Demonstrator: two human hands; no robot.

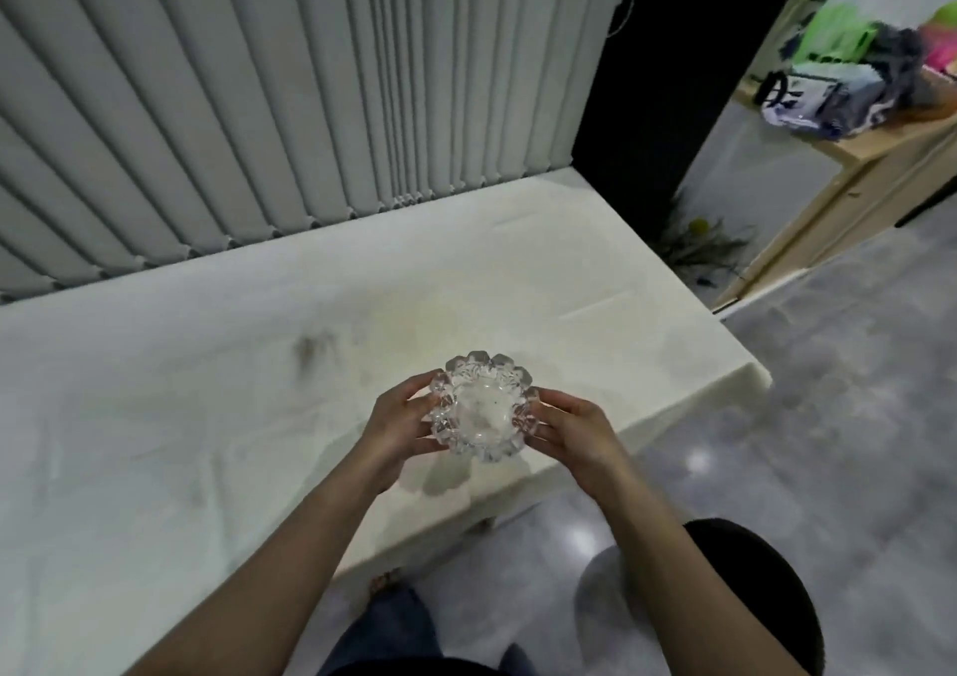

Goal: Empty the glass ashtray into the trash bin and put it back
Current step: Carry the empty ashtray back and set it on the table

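Nearest, right of the legs: a round black bin (751,598), probably the trash. Beyond it, left hand (401,424) and right hand (572,429) clasp the clear scalloped cut-glass ashtray (484,408) by its sides, above the near right corner of the white-clothed table (207,416). Bowl looks nearly clean, so emptying seems done; setting down remains.

Clear cut-glass ashtray with scalloped rim (484,408) held upright between both hands above the white cloth-covered table (155,416), near its front edge. Left hand (396,429) grips the left rim; right hand (569,429) grips the right rim. Shadow falls on the cloth below. Grey vertical blinds (259,95) behind the table. Black round trash bin (751,598) on the grey floor, lower right.
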